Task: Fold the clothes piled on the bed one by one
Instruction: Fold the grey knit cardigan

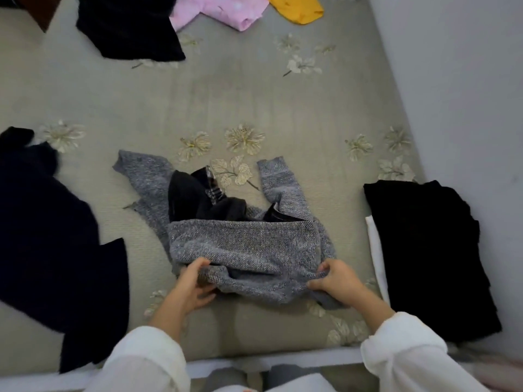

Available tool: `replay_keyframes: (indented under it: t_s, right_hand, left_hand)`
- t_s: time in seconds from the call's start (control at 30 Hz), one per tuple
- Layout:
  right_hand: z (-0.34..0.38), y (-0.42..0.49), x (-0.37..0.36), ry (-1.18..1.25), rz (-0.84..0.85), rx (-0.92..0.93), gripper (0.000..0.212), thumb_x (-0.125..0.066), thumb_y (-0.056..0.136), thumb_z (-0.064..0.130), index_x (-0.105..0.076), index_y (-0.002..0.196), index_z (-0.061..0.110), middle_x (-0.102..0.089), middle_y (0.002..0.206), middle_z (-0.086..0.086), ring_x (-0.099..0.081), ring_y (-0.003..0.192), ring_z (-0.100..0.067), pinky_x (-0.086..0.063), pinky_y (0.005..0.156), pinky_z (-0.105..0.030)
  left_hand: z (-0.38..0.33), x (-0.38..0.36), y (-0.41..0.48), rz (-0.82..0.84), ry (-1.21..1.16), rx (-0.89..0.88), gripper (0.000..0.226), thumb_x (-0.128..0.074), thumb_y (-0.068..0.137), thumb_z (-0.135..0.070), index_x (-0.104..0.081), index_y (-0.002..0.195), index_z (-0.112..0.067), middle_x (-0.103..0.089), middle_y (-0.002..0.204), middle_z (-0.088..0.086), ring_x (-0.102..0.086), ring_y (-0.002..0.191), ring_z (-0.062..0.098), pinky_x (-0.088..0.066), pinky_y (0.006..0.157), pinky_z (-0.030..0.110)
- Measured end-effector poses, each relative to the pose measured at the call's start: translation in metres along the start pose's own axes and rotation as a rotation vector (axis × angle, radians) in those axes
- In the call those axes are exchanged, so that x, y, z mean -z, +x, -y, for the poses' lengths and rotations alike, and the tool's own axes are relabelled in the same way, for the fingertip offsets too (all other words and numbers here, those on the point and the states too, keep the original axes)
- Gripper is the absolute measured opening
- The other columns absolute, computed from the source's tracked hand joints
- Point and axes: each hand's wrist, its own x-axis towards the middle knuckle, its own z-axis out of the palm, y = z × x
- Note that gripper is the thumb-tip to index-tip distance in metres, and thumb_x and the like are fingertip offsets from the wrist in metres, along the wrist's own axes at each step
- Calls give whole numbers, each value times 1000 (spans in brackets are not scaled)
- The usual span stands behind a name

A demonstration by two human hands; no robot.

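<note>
The left hand (192, 284) grips the near edge of a grey knit sweater (243, 247), thumb on top and fingers curled beneath. The right hand (336, 281) pinches the same edge at its right corner. The sweater lies on the near middle of the bed (254, 94), its lower part doubled over the body and both sleeves pointing away from the person. A black fabric piece (195, 199) shows at its far side, between the sleeves.

To the right sits a black folded stack (424, 250) with a white layer (375, 250) at its left edge, close to the wall (467, 80). A dark navy garment (42, 236) sprawls at the left. At the far end lie three unfolded pieces: a black garment (127, 26), a pink garment (220, 9) and a yellow garment (297, 8).
</note>
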Motion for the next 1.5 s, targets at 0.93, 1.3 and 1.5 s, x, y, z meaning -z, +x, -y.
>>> replay_keyframes:
  t_s: [0.93, 1.3, 1.5]
  right_hand:
    - [78, -91, 202, 675, -454, 495, 9, -68, 84, 15, -73, 82, 8, -72, 72, -5, -66, 66, -17, -50, 66, -26]
    - [121, -193, 312, 66, 66, 719, 51, -90, 55, 19, -70, 100, 9, -75, 96, -8, -72, 88, -25, -56, 69, -23]
    - [155, -111, 297, -358, -574, 436, 38, -70, 85, 24, -51, 57, 8, -53, 65, -13, -48, 61, -25, -36, 60, -31]
  left_hand:
    - [-170, 8, -199, -259, 380, -1053, 20, -53, 97, -32, -53, 98, -12, -57, 88, 7, -55, 66, 17, -49, 40, 20]
    - [-236, 55, -326, -184, -166, -1504, 16, -70, 83, -39, -59, 80, -28, -63, 90, -8, -64, 83, 8, -57, 55, 25]
    - [-272, 43, -274, -278, 106, -1315, 18, -63, 91, -33, -52, 93, -18, -58, 92, 4, -60, 97, 32, -54, 60, 41]
